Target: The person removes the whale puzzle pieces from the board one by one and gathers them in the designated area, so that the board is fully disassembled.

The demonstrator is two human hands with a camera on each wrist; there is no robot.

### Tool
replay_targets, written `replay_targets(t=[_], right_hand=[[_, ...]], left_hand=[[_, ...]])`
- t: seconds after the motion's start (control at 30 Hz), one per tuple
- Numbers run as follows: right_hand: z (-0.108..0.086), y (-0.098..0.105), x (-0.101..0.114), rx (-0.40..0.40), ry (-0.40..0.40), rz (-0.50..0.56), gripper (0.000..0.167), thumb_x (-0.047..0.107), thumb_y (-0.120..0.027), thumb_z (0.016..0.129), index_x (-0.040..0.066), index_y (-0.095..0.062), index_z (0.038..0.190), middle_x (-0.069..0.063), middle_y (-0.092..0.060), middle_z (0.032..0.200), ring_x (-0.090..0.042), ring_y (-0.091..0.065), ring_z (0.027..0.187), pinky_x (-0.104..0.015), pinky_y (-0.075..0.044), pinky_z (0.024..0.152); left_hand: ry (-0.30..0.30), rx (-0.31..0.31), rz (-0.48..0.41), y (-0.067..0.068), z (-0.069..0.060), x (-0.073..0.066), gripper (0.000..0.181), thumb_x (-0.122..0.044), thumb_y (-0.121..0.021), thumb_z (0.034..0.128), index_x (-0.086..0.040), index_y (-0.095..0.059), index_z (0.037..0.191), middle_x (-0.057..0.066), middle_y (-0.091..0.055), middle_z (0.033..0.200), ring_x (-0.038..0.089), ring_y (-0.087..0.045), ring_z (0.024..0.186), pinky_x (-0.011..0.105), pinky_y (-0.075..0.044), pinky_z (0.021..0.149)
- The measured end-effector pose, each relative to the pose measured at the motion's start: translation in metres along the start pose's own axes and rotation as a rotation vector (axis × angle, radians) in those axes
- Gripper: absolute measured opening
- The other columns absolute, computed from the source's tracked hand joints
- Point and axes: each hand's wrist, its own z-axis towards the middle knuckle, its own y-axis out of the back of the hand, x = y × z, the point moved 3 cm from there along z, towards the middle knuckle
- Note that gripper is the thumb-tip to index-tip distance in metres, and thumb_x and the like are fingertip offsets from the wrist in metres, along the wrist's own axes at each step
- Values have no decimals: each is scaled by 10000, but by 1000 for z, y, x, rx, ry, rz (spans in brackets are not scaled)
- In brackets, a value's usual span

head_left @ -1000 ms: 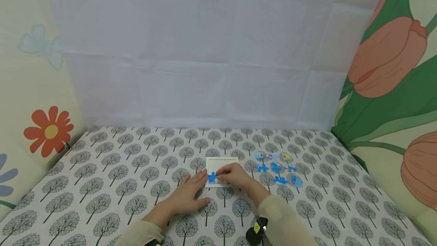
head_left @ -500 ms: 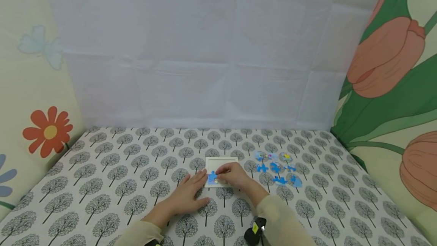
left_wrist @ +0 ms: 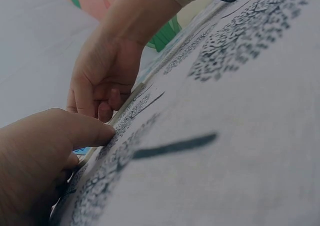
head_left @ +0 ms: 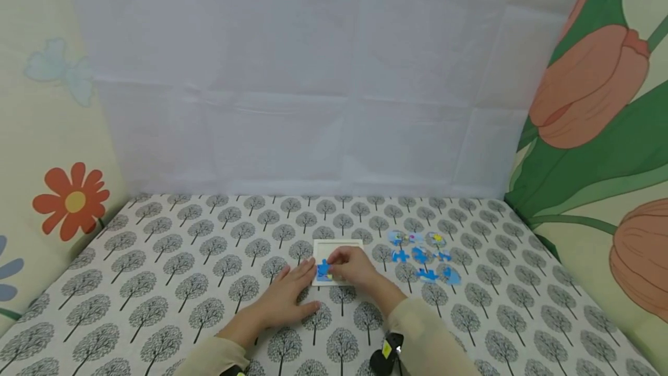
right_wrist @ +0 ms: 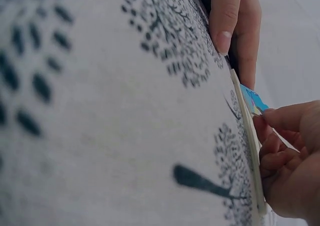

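A small white puzzle frame (head_left: 339,242) lies on the table. In its near left corner is a blue jigsaw piece (head_left: 323,269), which my right hand (head_left: 356,267) pinches between thumb and finger. The right wrist view shows that jigsaw piece (right_wrist: 253,99) tilted, one edge raised above the frame's rim (right_wrist: 250,131). My left hand (head_left: 289,298) lies flat on the cloth with fingers extended, its fingertips against the frame's left side. In the left wrist view, the left thumb (left_wrist: 95,130) rests on the cloth near the frame.
Several loose jigsaw pieces (head_left: 420,256), mostly blue, are spread to the right of the frame. A tree-patterned cloth (head_left: 209,283) covers the table. White fabric (head_left: 292,74) hangs behind it, and flower-printed panels (head_left: 590,132) stand at both sides.
My right hand and the jigsaw piece have shifted very slightly, and the piece's tilt has altered a little. The left hand keeps its place at the frame.
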Motion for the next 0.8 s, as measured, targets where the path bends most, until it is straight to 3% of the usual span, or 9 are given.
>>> replay_targets(t=[0.43,0.8], right_hand=[[-2,3,4,-17,-35,56,58,12,-624,745,8,-620,802,-7,-542,641,-93,-455,524,-196,-388,459],[-1,15,7,-17,-55,55,93,20,-631,739,9,-628,831,-5,-576,704,-105,-492,609,-228,-432,547]], left_hand=[[10,8,6,-1,1,0,710,-389,-544,796,13,-293,1325,122,-225,1386,243,-186,1260,483,-76,998],[9,1,17,-1,0,0,706,-391,-543,796,27,-307,1314,128,-225,1384,249,-186,1259,481,-78,999]])
